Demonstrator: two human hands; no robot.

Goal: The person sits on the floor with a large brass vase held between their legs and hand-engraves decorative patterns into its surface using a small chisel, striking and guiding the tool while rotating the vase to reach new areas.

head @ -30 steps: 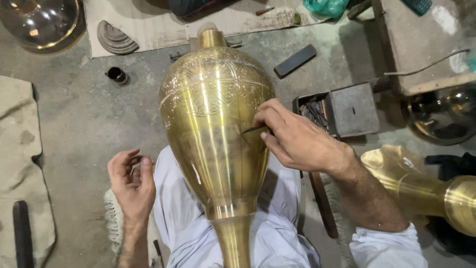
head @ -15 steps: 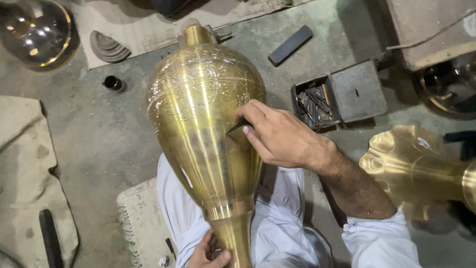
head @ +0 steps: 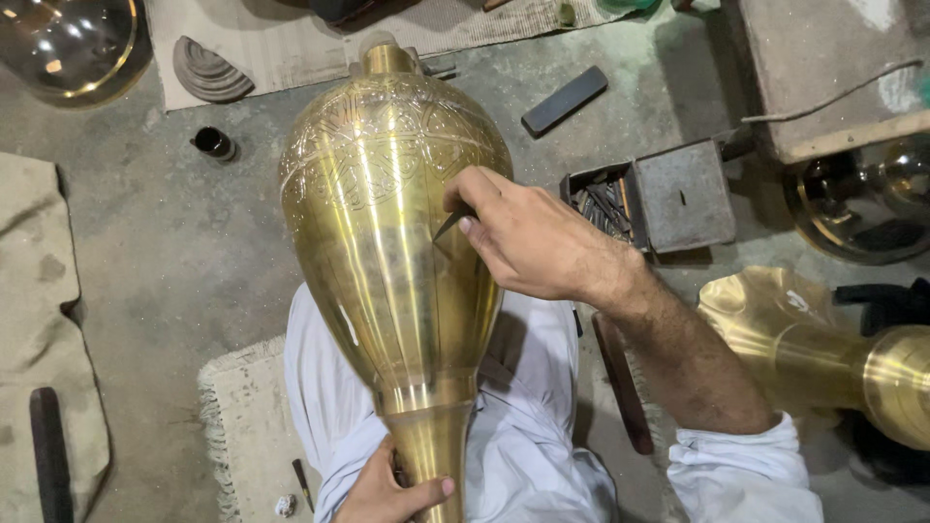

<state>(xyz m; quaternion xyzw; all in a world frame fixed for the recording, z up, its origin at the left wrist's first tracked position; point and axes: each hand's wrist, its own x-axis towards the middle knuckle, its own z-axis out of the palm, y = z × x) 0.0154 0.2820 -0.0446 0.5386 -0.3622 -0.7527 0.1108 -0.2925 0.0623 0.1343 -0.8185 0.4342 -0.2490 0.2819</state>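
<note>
My left hand [head: 392, 494] clamps the vase [head: 397, 242] neck to steady it, while my right hand [head: 528, 237] pinches a graver [head: 451, 224] against its flank.

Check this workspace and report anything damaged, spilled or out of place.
Nothing stands out. The brass vase lies across the lap, undented; the right hand presses a thin engraving tool to it, and the left hand grips its neck. The metal box of tools sits upright.
</note>
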